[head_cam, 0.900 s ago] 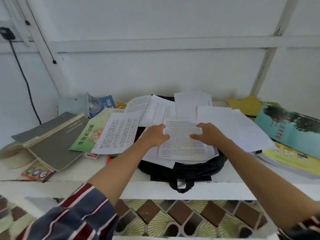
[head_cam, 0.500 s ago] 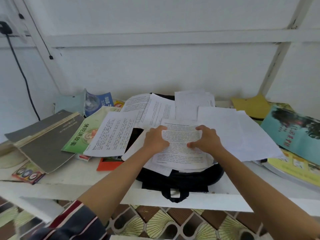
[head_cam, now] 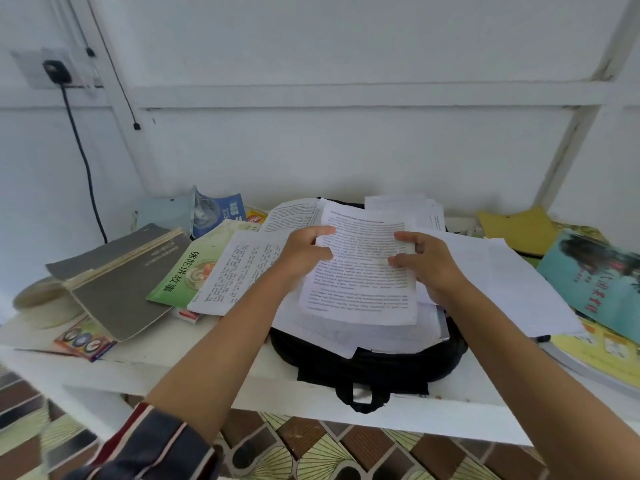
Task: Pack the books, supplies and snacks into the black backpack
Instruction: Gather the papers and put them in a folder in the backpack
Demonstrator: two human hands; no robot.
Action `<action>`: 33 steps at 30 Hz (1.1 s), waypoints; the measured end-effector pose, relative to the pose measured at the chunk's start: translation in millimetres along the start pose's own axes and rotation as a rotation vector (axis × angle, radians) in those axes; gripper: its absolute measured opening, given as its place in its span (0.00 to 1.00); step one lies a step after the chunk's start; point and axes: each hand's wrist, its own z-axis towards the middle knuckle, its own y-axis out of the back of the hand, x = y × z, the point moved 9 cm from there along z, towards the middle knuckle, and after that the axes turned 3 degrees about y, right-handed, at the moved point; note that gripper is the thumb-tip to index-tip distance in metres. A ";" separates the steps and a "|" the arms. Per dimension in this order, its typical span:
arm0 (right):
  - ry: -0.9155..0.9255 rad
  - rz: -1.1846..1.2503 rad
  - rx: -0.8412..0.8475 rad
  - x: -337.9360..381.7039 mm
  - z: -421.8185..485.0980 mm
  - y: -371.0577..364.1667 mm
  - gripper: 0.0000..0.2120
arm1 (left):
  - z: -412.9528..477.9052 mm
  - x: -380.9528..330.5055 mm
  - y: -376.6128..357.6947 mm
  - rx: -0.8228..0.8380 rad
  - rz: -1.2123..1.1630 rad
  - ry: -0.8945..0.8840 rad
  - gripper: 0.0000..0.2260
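Observation:
The black backpack [head_cam: 367, 365] lies flat on the white shelf [head_cam: 180, 372], its handle hanging over the front edge, mostly buried under loose printed sheets. My left hand [head_cam: 304, 252] and my right hand [head_cam: 420, 261] grip the two sides of a printed sheet [head_cam: 363, 275], held tilted just above the pile. More white papers [head_cam: 519, 282] spread to the right over the bag. Another printed page [head_cam: 235, 271] lies left of it.
To the left lie a green booklet [head_cam: 183, 275], grey books [head_cam: 128, 278], a blue booklet [head_cam: 218, 213], a small colourful packet [head_cam: 85, 341] and a cream bowl [head_cam: 38, 299]. A teal book [head_cam: 595, 275], a yellow book [head_cam: 602, 351] and a yellow folder [head_cam: 519, 226] lie at the right. A black cable [head_cam: 83, 157] hangs on the wall.
Both hands have gone from resting flat on the top sheet to gripping its sides and raising its far end off the pile. The camera view tilted up slightly.

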 end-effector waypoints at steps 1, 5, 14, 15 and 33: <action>-0.022 0.010 0.022 -1.6 -0.7 -7.1 0.23 | 0.5 -0.3 7.3 -0.004 0.026 -0.002 0.24; -0.135 -0.136 0.136 -27.8 -9.3 -46.4 0.27 | -0.4 19.5 27.6 0.004 0.341 0.070 0.23; -0.065 -0.657 0.112 -48.0 -19.3 -66.5 0.31 | -5.8 48.9 12.5 0.134 0.499 0.115 0.27; -0.072 -0.668 0.110 -47.5 -19.5 -65.6 0.31 | -5.2 49.0 12.9 0.132 0.475 0.114 0.27; -0.195 -0.310 0.072 -32.4 -19.9 -48.8 0.23 | -1.4 4.4 15.8 0.213 0.116 0.206 0.21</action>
